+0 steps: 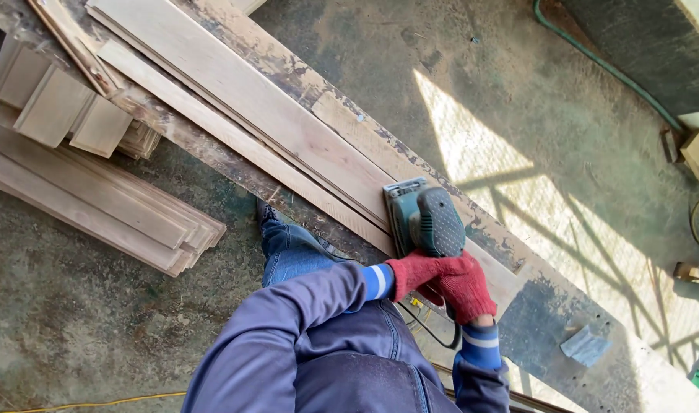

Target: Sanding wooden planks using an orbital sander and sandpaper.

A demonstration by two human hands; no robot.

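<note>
Concrete floor [518, 99], dusty and crossed by sunlit shadow bars, fills the background. A long worn workbench board [235, 164], paint flaking, runs diagonally from upper left to lower right; on it lie pale wooden planks [235, 92] laid lengthwise. To the left, on the floor, a stack of similar planks [97, 199] with shorter offcuts [55, 107] above it. The person, in blue sleeves and jeans, stands at the near edge of the bench. A green electric sander [424, 218] rests flat on the lower end of the planks, its black cord looping down toward the person. Both hands wear red gloves: the right hand [468, 287] is closed over the rear of the sander, and the left hand [412, 269] is closed against it from the left, the two touching. A green hose [609, 69] lies at upper right; a small grey sanding block [585, 346] sits on the bench's dark end; a yellow cord [89, 403] crosses the lower left.
</note>
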